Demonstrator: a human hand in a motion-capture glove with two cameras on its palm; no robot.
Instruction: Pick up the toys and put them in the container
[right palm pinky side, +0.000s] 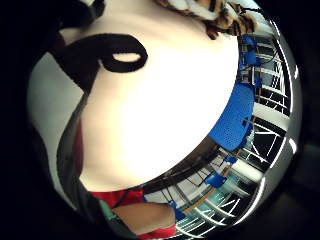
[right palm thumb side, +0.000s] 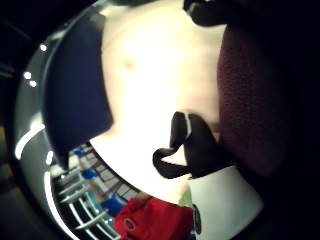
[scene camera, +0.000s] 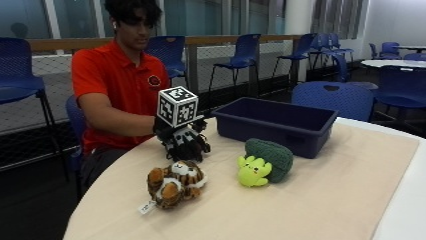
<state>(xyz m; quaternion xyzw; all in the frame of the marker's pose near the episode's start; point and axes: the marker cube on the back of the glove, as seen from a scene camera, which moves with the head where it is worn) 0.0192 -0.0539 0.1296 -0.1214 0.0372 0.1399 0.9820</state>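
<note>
The tiger toy lies near the table's front edge, just under the gloved right hand. Its fingers look spread, holding nothing, probably reaching down to grab.

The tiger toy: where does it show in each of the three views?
Outside view: tiger toy lies on the table, just below the gloved right hand.
Little-finger palm view: tiger toy at the picture's edge.
Thumb palm view: not in it.
Shared landmark: the pale table.
</note>
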